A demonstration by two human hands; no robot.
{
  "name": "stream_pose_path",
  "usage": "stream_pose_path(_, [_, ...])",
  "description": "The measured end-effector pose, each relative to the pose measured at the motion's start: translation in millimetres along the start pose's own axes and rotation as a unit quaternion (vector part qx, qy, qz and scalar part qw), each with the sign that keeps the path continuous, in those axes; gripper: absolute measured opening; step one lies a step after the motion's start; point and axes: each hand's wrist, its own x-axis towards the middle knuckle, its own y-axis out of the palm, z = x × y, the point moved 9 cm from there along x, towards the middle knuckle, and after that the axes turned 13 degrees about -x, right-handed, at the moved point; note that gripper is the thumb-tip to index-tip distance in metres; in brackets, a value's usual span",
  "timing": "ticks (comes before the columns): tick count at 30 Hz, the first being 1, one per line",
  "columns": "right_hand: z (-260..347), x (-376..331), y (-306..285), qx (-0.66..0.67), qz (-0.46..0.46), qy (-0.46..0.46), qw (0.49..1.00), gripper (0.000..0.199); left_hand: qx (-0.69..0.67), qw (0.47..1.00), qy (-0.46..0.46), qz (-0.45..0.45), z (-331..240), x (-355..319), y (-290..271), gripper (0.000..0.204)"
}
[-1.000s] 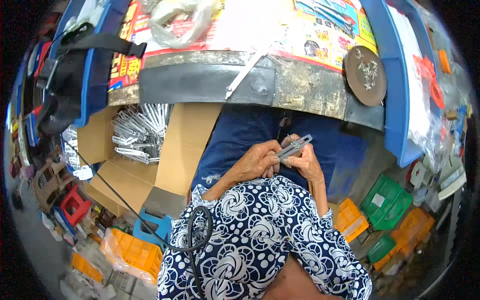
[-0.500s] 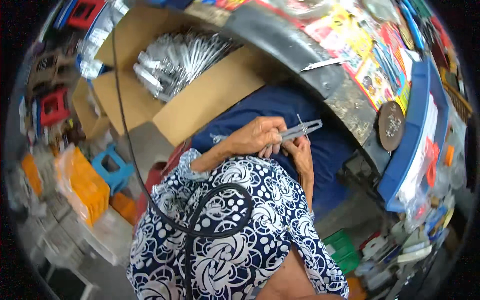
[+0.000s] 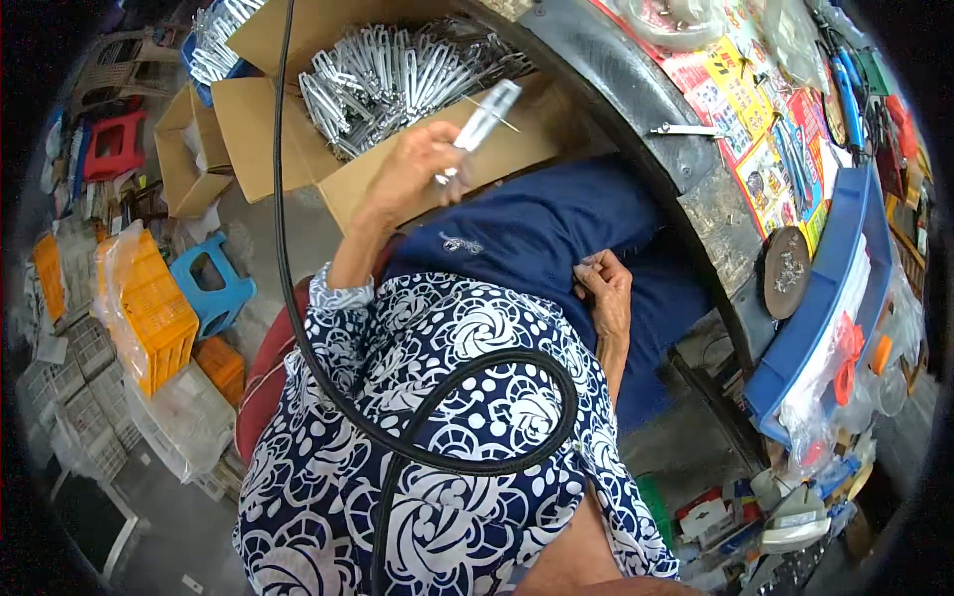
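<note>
My left hand [image 3: 422,164] is raised beside the open cardboard box, fingers closed round a slotted silver metal piece [image 3: 487,117]. A thin pin sticks out crosswise from that piece. Inside the cardboard box [image 3: 383,184] lies a heap of similar silver metal pieces [image 3: 388,84]. My right hand [image 3: 606,283] rests over the dark blue cloth [image 3: 547,223] on my lap, thumb and fingers pressed together. Whatever it may pinch is too small to make out. A small pale patch [image 3: 459,244] shows on the cloth.
At right, the dark-edged bench [image 3: 606,84] carries a silver piece [image 3: 688,130], a brown dish [image 3: 785,273] of small metal parts and a blue tray [image 3: 805,328]. A black cable [image 3: 281,199] hangs before me. A blue stool [image 3: 212,283] and orange crates [image 3: 149,308] stand at left.
My left hand has moved up and left toward the box with the metal piece. My right hand has let go of that piece and stayed over the cloth. The view has shifted slightly.
</note>
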Motion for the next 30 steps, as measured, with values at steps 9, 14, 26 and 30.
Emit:
stream_pose_path(9, [-0.4, 1.7, -2.4, 0.028, -0.013, 0.008, 0.999, 0.009, -0.129, 0.934, 0.078, -0.325, 3.3, 9.0, -192.3, 0.005])
stream_pose_path(14, [-3.0, -0.7, -7.2, 0.044, -0.038, 0.014, 0.998, 0.010, -0.159, 0.910, 0.063, -0.378, 9.1, 18.9, -252.9, 0.007])
stream_pose_path(26, [-6.3, 0.7, -4.6, 0.032, -0.055, 0.034, 0.997, 0.009, -0.283, 0.804, 0.168, -0.495, 4.0, 37.5, -360.7, 0.005])
stream_pose_path(30, [-4.9, -0.1, -9.7, 0.018, -0.073, 0.034, 0.997, 0.006, -0.133, 0.850, 0.105, -0.499, -6.6, 61.7, -374.1, 0.009])
